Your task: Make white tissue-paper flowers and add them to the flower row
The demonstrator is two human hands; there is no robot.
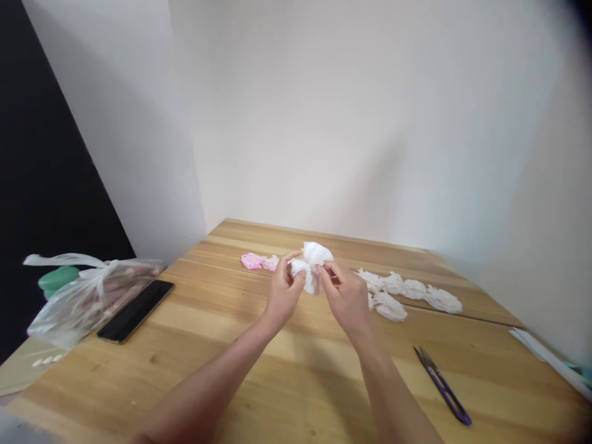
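Observation:
Both my hands are raised over the middle of the wooden table (277,370) and pinch a white tissue-paper flower (314,262) between them. My left hand (283,290) grips its left side with thumb and fingers closed. My right hand (345,295) holds its right side, fingers closed on the gathered middle. The paper fans out above my fingertips.
Several finished white paper flowers (407,293) lie in a row to the right of my hands. Pink ones (259,261) lie behind to the left. Purple thread snips (443,385) rest at front right. A black phone (135,310) and a tied plastic bag (81,296) sit at left.

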